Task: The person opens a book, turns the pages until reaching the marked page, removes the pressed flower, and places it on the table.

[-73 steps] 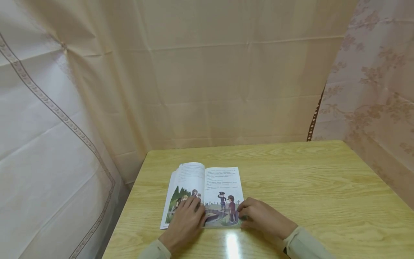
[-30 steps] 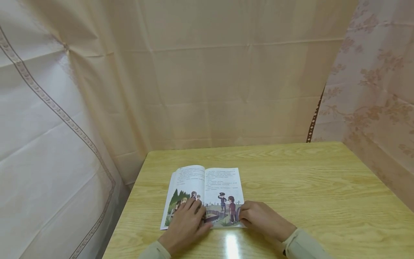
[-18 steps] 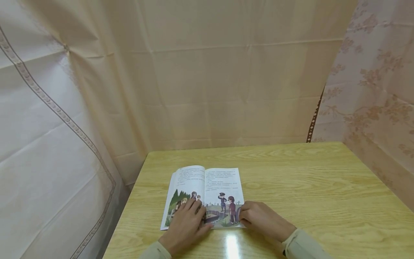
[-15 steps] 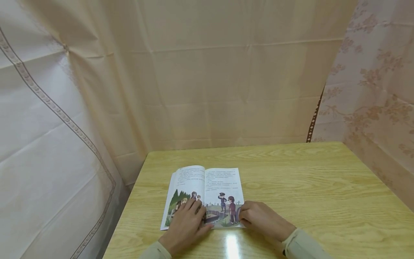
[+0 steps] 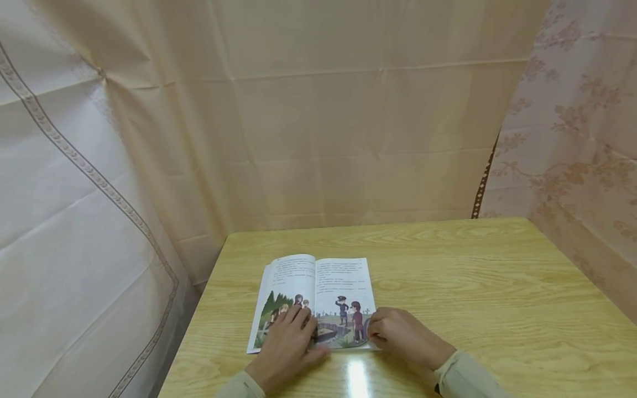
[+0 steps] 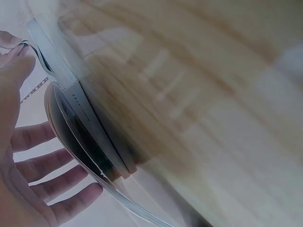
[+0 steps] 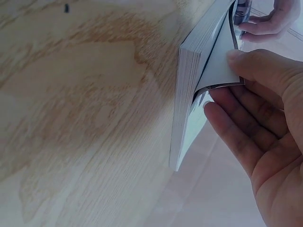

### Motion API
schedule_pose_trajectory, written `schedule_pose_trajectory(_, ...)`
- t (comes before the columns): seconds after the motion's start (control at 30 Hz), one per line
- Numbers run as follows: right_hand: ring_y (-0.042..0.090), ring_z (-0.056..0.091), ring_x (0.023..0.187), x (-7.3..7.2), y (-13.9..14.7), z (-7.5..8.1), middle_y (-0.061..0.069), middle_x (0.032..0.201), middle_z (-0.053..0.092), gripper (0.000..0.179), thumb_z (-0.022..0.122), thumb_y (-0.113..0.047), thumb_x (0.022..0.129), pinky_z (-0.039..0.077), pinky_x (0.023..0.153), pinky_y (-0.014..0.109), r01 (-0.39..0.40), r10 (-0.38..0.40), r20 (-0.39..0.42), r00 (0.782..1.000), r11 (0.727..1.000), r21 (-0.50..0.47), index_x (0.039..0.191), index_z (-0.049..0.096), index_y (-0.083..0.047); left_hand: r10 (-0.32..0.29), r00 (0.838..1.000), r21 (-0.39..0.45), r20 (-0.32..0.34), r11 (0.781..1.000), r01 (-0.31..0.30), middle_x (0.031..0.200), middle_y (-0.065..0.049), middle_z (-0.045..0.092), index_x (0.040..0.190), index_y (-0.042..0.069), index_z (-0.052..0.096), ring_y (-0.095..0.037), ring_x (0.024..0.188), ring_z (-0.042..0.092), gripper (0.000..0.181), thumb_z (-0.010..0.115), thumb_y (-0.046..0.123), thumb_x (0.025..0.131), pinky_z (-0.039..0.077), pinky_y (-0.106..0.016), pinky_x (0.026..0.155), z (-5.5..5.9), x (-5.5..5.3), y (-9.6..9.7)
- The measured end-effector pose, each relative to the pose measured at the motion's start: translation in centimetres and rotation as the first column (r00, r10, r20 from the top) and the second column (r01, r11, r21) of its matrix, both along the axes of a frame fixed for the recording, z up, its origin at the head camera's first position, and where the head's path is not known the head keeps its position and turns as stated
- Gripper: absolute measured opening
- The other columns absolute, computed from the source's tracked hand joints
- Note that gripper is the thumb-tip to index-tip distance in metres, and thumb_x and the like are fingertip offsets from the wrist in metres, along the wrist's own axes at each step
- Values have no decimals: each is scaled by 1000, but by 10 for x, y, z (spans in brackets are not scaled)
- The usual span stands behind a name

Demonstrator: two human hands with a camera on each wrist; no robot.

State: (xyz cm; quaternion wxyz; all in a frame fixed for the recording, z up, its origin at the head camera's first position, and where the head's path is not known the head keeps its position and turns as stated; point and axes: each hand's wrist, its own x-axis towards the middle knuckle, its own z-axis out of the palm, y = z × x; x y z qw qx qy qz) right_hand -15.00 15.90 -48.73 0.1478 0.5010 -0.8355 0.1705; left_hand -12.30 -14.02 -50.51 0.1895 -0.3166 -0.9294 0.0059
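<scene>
An open illustrated book [image 5: 343,276] lies on the table, text above and cartoon figures below. My left hand [image 5: 286,340] rests on the lower left page, fingers extended; the thumb, blurred, points right along the book's near edge. In the left wrist view, the fingers of the left hand [image 6: 28,175] lie across the curved pages. At the lower right corner, my right hand [image 5: 408,337] pinches paper. The right wrist view shows the right hand [image 7: 265,113] with its thumb on a bent-up page [image 7: 220,71], lifted from the page stack [image 7: 188,71]; how many sheets are held is unclear.
The wooden table [image 5: 473,276] extends to the right of the book and behind it. A beige cloth [image 5: 348,138] hangs along its far edge. Pale cloths also hang at the left and right sides. A light reflection shines on the tabletop near the book.
My left thumb has swung right along the book's near edge. The right fingers have closed on the page corner, which now bends up. The left page's top has settled slightly lower.
</scene>
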Motion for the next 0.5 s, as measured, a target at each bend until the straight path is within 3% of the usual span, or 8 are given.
schedule_pose_trajectory(0.2,-3,60,79,0,1,0,-10,86,70,22,80,3,78,47,71,5,4,-3,35,999,1000,-14,77,74,-18,12,1000,-26,-2,1000,-13,115,-6,63,108,16,70,-26,110,58,61,57,73,92,52,-47,96,0,0,1)
schedule_pose_trajectory(0.5,-4,60,80,1,2,1,-10,88,71,15,81,-2,83,47,73,5,14,-12,82,997,1000,-22,81,78,-16,-1,1000,-31,-20,1000,0,112,-7,63,106,15,71,-26,107,59,58,58,70,92,56,-45,91,1,-2,3)
